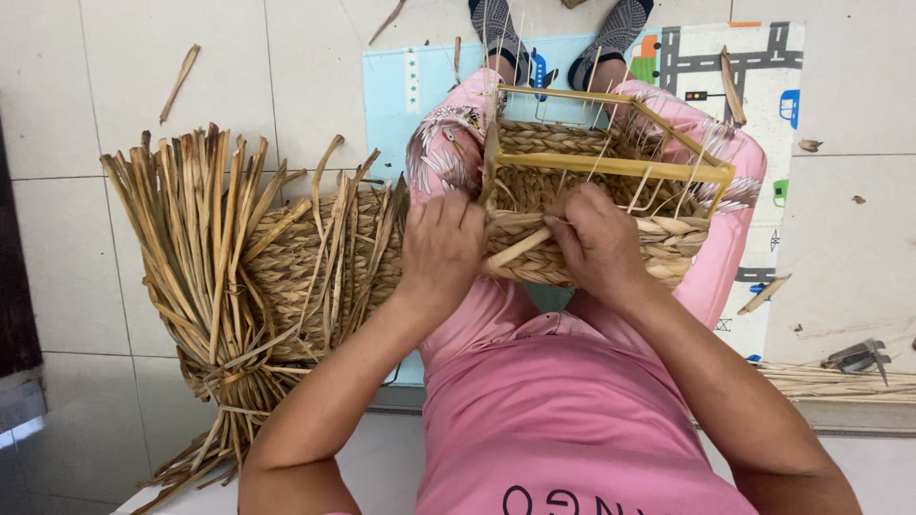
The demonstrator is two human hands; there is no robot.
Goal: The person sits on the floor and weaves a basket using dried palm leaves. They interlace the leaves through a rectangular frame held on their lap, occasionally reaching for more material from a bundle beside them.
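Note:
A half-woven straw basket on a yellow metal frame rests on my lap, between my pink-trousered knees. My left hand grips the basket's left end, fingers curled over the braided wall. My right hand pinches a straw strand at the front wall of the basket and presses on the braid. Thin pale stakes stick up from the frame.
A second woven basket with a thick bundle of loose dried straw lies on the tiled floor at my left. A light blue play mat lies under my legs. Straw scraps dot the tiles; a metal tool lies at right.

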